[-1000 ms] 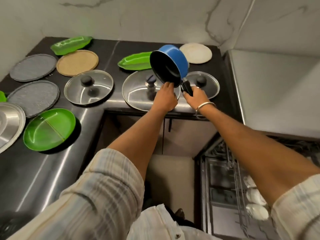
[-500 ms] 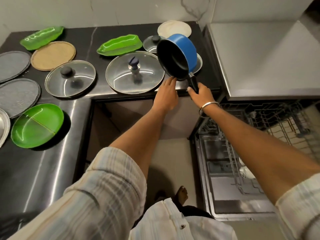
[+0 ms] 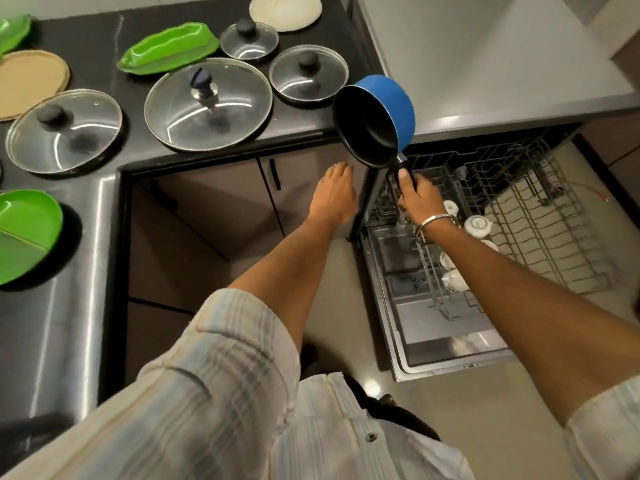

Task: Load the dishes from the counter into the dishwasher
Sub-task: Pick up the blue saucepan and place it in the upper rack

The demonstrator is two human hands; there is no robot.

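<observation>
Head view, looking down at a kitchen corner. Right hand (image 3: 414, 197), fingers and thumb wrapped around the black handle of a blue saucepan with a black non-stick interior (image 3: 375, 121), holds the pan in the air, tilted on its side with the mouth facing the viewer. The pan hangs at about 1 o'clock from frame centre, over the gap between the dark counter (image 3: 97, 36) and the open dishwasher (image 3: 433, 327), touching neither. A thin metal bangle (image 3: 434, 221) circles the right wrist. Left hand (image 3: 334, 195), at 12 o'clock from centre and just beside the pan's lower rim, is empty, its fingers straight and close together, pointing towards the brown cabinet doors below the counter edge.

The wire rack (image 3: 540, 216) of the dishwasher is pulled out at 3 o'clock; small white cups (image 3: 478, 225) sit along its near left edge, partly hidden by the right forearm.

On the counter, from 9 to 12 o'clock: a large glass lid with a blue-grey knob (image 3: 207, 103), a glass lid with a black knob (image 3: 64, 131) to its left, two smaller glass lids (image 3: 308, 72) at its upper right, a green leaf-shaped tray (image 3: 168, 48), a round beige plate (image 3: 29, 83), a round cream plate (image 3: 285, 10), and a green divided plate (image 3: 24, 233) at the left edge.
</observation>
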